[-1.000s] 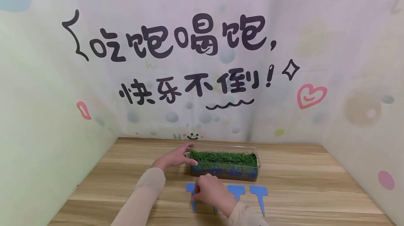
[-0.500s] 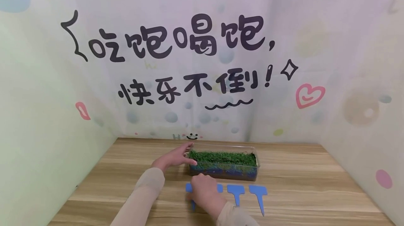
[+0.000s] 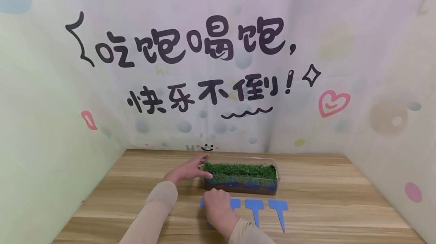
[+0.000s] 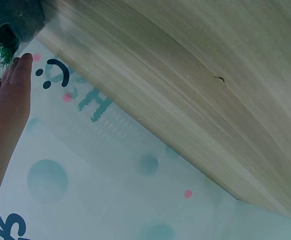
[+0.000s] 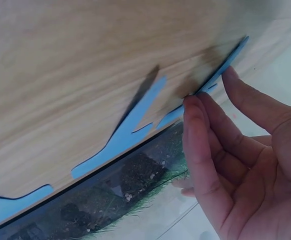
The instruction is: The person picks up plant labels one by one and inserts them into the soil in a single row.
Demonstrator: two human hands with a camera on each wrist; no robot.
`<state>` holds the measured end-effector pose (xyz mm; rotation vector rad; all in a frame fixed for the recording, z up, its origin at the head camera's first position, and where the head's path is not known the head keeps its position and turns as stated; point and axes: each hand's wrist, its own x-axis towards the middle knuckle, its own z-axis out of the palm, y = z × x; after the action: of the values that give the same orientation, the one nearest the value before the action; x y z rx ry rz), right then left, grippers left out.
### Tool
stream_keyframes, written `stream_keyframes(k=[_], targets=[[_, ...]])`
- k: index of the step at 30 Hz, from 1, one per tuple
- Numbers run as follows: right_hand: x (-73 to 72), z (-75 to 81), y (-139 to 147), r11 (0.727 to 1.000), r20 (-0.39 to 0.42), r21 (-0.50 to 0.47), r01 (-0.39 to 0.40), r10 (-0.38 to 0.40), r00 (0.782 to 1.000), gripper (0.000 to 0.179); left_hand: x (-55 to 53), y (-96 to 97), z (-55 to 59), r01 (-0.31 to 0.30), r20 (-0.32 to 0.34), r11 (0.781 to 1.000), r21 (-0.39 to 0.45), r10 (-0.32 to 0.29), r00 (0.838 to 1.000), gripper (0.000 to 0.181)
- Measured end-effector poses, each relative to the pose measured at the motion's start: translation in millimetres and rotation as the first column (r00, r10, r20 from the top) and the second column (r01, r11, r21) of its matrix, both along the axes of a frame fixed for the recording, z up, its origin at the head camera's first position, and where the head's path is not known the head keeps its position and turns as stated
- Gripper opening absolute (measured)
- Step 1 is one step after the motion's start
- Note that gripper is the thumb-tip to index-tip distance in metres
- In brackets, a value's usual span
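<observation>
Right hand (image 3: 218, 206): shifted a little leftward over the last second, so that it now covers most of the leftmost label (image 5: 230, 60); grip narrow, thumb and bent fingertips touching that label, though we cannot tell whether they pinch it. Leftmost label: one, blue, T-shaped, on the desk (image 3: 313, 198) in front of the box; whether any part is raised we cannot say. Second label (image 3: 235, 203): one, matching, its head now uncovered just beside the right hand. Third label (image 3: 254, 205) and fourth label (image 3: 278, 206): one each, lying in the same row further right, untouched and in place throughout. Clear box (image 3: 238, 188): one, behind the row, filled with green grass (image 3: 242, 171), not shifted on the desk. Left hand (image 3: 189, 169): unchanged, its grip spread across the box's left end, thumb at the front corner, fingers towards the back. Meaning, in our judgement: work has narrowed to the leftmost label, with the box kept steady.
</observation>
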<state>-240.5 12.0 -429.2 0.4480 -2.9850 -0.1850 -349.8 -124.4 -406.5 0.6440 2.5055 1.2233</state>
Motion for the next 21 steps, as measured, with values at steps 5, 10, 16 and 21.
stream_keyframes(k=[5, 10, 16, 21], targets=[[0.4, -0.3, 1.4, 1.0, -0.005, 0.021, 0.019, -0.019, 1.0, 0.018, 0.5, 1.2, -0.4, -0.006, 0.004, 1.0, 0.004, 0.006, 1.0, 0.083], [1.9, -0.7, 2.1, 0.999, -0.003, 0.01, 0.032, -0.032, 0.999, 0.016, 1.4, 1.7, 1.0, 0.001, 0.001, 1.0, 0.01, -0.001, 1.0, 0.082], [3.1, -0.5, 5.0, 0.999, -0.016, -0.027, 0.042, -0.043, 0.999, 0.008, 1.9, 1.6, 1.3, 0.005, 0.001, 1.0, 0.0, -0.005, 1.0, 0.083], [0.5, 0.7, 7.9, 0.997, 0.038, -0.046, 0.055, -0.053, 0.998, 0.005, 1.6, 1.3, 0.2, -0.007, -0.002, 1.0, -0.015, 0.007, 1.0, 0.082]])
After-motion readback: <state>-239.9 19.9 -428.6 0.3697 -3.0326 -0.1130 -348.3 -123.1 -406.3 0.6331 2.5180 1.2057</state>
